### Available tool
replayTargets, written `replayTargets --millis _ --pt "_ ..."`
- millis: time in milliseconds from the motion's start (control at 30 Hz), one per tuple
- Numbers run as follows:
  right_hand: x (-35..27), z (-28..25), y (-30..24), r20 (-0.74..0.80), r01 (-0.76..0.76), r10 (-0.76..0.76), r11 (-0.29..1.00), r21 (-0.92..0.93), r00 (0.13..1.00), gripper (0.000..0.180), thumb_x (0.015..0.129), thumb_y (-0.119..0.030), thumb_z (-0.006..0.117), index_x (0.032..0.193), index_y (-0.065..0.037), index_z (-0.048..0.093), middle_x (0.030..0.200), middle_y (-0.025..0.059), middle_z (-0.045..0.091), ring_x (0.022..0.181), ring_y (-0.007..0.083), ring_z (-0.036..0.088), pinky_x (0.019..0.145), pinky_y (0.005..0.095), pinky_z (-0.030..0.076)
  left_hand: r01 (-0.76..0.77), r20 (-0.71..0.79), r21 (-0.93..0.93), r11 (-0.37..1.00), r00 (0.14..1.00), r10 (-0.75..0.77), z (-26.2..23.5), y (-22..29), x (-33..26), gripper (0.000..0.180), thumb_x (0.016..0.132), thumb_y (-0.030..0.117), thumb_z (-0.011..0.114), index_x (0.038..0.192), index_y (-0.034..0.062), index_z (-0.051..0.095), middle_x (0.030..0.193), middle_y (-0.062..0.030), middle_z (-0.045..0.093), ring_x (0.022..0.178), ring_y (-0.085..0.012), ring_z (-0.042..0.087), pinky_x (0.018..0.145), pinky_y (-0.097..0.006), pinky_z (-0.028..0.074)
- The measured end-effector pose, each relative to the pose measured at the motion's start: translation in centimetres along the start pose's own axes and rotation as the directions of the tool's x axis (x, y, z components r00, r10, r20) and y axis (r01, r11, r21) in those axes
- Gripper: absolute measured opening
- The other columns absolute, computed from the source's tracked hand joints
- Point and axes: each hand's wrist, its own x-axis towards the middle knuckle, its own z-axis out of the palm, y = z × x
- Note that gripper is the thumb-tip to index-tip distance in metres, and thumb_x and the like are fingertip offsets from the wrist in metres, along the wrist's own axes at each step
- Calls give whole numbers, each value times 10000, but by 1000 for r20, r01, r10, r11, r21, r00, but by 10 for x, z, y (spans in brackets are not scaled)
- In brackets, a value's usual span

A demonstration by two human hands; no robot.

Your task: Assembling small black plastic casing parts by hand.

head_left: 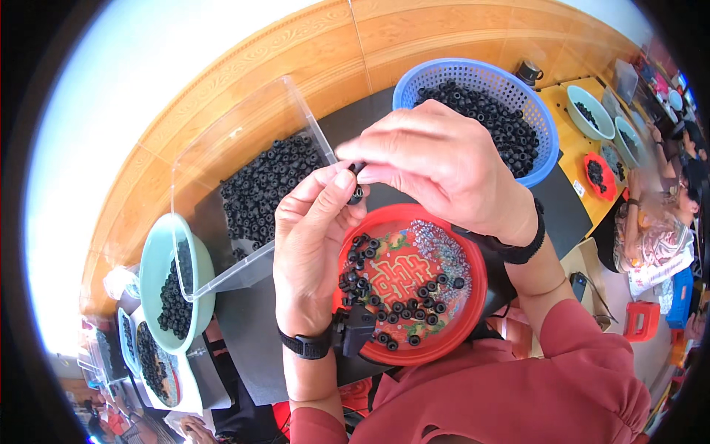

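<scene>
My left hand (310,233) is closed, with thumb and fingers pinching a small black ring-shaped part (356,195). My right hand (462,166) bends over it from the right, its thumb and fingers brought together at the same spot and slightly blurred. A dark bit shows between the two hands' fingertips; what the right fingers grip is mostly hidden. Below the hands lies a round red tray (479,300) with a patterned bottom. Loose black ring-shaped parts (403,309) are scattered in it, and many tiny clear, shiny pieces (444,248) gather along its upper right side.
A clear plastic bin (222,281) of black parts stands left, beside a pale green bowl (203,307). A blue perforated basket (551,140) full of them is at the back right. More bowls (592,127) sit on a yellow table, with a person (651,237) beyond.
</scene>
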Motion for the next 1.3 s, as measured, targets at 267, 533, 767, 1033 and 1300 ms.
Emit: replayTargets --millis 267,533,767,1033,1300 --pt "-1 5 6 30 -129 126 954 271 992 144 790 -13 684 932 -20 661 850 90 662 772 238 640 692 307 487 0 30 -83 997 1000 2 -2 -4 1 175 928 105 613 1063 -2 644 950 -56 670 839 -117 624 752 -240 507" --pt "1 1 6 -37 -182 206 923 340 978 127 830 -66 668 932 2 633 847 120 639 768 278 641 663 317 498 43 32 -136 990 999 -39 -2 -1 1 243 931 78 593 1150 -26 604 1007 -90 651 852 -133 606 793 -235 498" --pt "2 5 5 -38 -100 118 944 313 992 90 830 -37 648 914 -17 623 839 98 631 771 284 628 655 344 480 19 22 -154 988 1000 -16 0 -1 0 274 924 45 589 1193 -6 574 1052 -84 642 850 -137 614 763 -233 507" --pt "0 11 6 -39 -42 56 956 289 998 135 827 -60 655 962 -51 653 883 64 660 801 259 630 714 340 458 -3 46 -118 993 999 9 -7 -3 0 321 921 29 584 1238 3 535 1083 -76 634 890 -130 624 784 -236 504" --pt "-3 21 1 -82 1 6 996 85 997 326 739 -158 751 1045 -100 657 938 7 660 842 175 608 765 331 410 -5 12 -271 963 1000 9 0 -5 -3 318 934 61 577 1247 22 538 1138 -58 616 1031 -127 580 922 -277 458"
